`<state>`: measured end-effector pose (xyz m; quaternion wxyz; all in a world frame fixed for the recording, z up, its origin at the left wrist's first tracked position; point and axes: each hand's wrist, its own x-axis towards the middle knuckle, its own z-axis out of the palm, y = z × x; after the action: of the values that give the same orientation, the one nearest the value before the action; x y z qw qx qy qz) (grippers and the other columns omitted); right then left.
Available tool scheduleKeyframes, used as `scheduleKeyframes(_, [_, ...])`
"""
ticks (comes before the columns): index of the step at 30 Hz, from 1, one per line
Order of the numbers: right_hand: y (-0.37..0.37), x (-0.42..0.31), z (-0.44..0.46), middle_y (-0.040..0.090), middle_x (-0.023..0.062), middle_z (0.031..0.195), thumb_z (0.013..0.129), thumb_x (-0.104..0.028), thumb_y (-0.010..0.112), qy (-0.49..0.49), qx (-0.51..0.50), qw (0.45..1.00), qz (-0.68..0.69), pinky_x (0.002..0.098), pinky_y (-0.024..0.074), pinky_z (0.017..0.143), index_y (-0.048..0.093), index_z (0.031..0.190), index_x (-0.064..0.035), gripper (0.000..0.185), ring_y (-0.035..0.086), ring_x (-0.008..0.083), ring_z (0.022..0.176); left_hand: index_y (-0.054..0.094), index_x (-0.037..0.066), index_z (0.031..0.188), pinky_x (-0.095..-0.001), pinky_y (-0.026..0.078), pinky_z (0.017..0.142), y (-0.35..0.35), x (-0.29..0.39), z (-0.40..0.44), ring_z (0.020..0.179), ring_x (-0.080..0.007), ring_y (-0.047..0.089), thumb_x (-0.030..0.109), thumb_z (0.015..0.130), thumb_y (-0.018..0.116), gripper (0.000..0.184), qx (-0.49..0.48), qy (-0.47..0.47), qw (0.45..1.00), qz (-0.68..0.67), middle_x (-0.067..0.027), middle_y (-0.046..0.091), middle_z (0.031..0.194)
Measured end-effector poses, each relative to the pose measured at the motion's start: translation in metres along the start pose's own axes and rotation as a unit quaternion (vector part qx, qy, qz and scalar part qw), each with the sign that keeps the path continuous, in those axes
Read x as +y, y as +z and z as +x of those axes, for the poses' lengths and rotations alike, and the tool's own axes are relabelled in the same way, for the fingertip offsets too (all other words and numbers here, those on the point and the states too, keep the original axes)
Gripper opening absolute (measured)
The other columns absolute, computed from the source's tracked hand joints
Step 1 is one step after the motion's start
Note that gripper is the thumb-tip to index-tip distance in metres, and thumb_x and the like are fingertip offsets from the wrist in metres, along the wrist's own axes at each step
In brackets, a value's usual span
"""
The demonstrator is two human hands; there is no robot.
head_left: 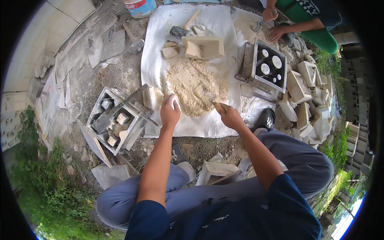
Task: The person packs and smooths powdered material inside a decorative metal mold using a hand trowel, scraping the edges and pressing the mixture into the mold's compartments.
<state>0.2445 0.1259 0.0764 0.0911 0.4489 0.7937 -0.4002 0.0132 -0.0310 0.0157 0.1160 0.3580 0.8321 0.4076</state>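
Observation:
My left hand (171, 110) is closed round a whitish lump (173, 101) at the lower left edge of a pile of pale crumbly material (196, 86). A pale block (153, 98) stands just left of that hand. My right hand (229, 115) grips the wooden handle of a trowel (219, 107), whose blade end lies in the pile and is partly hidden by the material. The pile rests on a white sheet (200, 127). Beyond the pile sits a hollow pale box (203, 47), with pale chunks (170, 50) to its left.
A metal-edged mould (140, 120) holding chunks stands left; a dark mould with white discs (270, 66) stands right. Broken pale boxes (298, 88) are heaped far right. A hammer (179, 31) and bucket (140, 7) are at the top. Another person's hand (276, 34) works top right.

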Motion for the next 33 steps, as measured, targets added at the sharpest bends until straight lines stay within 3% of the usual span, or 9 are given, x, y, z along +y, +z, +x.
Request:
scheduleKeyframes(4, [-0.026,0.0,-0.029,0.069,0.0301,0.098,0.096,-0.024,0.061,0.019,0.095,0.995,0.026,0.0473,0.0522,0.08,0.059,0.136,-0.0101,0.042,0.065,0.0506,0.095,0.059,-0.002,0.128,-0.0447,0.04,0.112,0.015,0.0,-0.022,0.132,-0.0383,0.05,0.008,0.094,0.053,0.036,-0.039,0.021,0.998,0.044,-0.0225,0.06,0.132])
scheduleKeyframes(7, [0.009,0.012,-0.031,0.068,0.0293,0.112,0.098,-0.023,0.06,0.062,0.189,0.973,0.122,0.0417,0.0513,0.091,0.054,0.14,-0.0037,0.046,0.066,0.0433,0.107,0.045,-0.004,0.142,-0.0533,0.021,0.122,0.023,0.004,-0.037,0.142,-0.0379,0.038,0.015,0.094,0.054,0.052,-0.023,0.079,0.986,0.142,-0.0227,0.05,0.143])
scheduleKeyframes(9, [0.043,0.013,-0.037,0.061,0.026,0.131,0.1,-0.025,0.056,0.085,0.199,0.953,0.215,0.0397,0.0473,0.101,0.051,0.141,0.0003,0.048,0.059,0.0392,0.123,0.041,-0.005,0.145,-0.0524,0.019,0.123,0.033,0.003,-0.053,0.144,-0.0371,0.036,0.016,0.094,0.054,0.056,-0.038,0.069,0.979,0.187,-0.0231,0.048,0.146])
scheduleKeyframes(11, [0.071,-0.002,-0.044,0.062,0.0258,0.129,0.1,-0.024,0.057,0.081,0.205,0.947,0.234,0.0405,0.0473,0.101,0.052,0.141,-0.0008,0.047,0.059,0.0395,0.123,0.032,-0.009,0.149,-0.0505,0.015,0.124,0.038,0.005,-0.063,0.147,-0.0361,0.03,0.019,0.094,0.055,0.066,-0.085,0.056,0.963,0.248,-0.026,0.04,0.151])
scheduleKeyframes(16, [0.087,-0.035,-0.047,0.067,0.0259,0.116,0.098,-0.022,0.059,0.033,0.149,0.966,0.207,0.0454,0.0523,0.091,0.055,0.14,-0.0049,0.045,0.063,0.0447,0.11,0.024,-0.012,0.15,-0.0501,0.016,0.123,0.044,0.01,-0.074,0.148,-0.0399,0.026,0.017,0.093,0.055,0.072,-0.096,0.03,0.977,0.19,-0.0306,0.034,0.153])
scheduleKeyframes(24, [0.105,-0.023,-0.059,0.065,0.0291,0.121,0.099,-0.015,0.056,-0.008,0.153,0.963,0.222,0.041,0.051,0.096,0.049,0.142,0.0029,0.048,0.062,0.042,0.117,0.014,-0.013,0.152,-0.0485,0.017,0.124,0.081,0.014,-0.091,0.149,-0.0456,0.019,0.013,0.093,0.047,0.073,-0.08,-0.012,0.995,0.053,-0.0351,0.02,0.157])
scheduleKeyframes(27, [0.116,-0.013,-0.051,0.072,0.0251,0.109,0.099,-0.018,0.058,-0.045,0.207,0.962,0.174,0.0386,0.0555,0.083,0.05,0.143,0.0011,0.048,0.072,0.0345,0.099,0.01,-0.01,0.154,-0.0488,0.018,0.123,0.077,0.02,-0.087,0.149,-0.0461,0.017,0.017,0.096,0.045,0.073,-0.117,-0.035,0.993,-0.004,-0.0352,0.017,0.158])
scheduleKeyframes(29, [0.104,-0.015,-0.052,0.073,0.0167,0.088,0.099,-0.023,0.062,0.108,0.034,0.928,0.354,0.0329,0.0541,0.066,0.051,0.143,-0.0007,0.051,0.07,0.0198,0.073,0.009,-0.009,0.155,-0.0488,0.019,0.123,0.076,0.018,-0.085,0.149,-0.046,0.016,0.017,0.097,0.046,0.074,-0.127,-0.026,0.992,-0.008,-0.0351,0.017,0.158])
scheduleKeyframes(33, [0.087,-0.012,-0.048,0.069,0.0115,0.075,0.098,-0.029,0.066,0.116,0.058,0.939,0.32,0.0291,0.0493,0.056,0.054,0.142,-0.0039,0.051,0.062,0.0108,0.061,0.02,-0.003,0.155,-0.048,0.023,0.121,0.048,0.024,-0.073,0.148,-0.044,0.022,0.02,0.099,0.05,0.068,-0.114,0.024,0.993,-0.019,-0.0306,0.025,0.158])
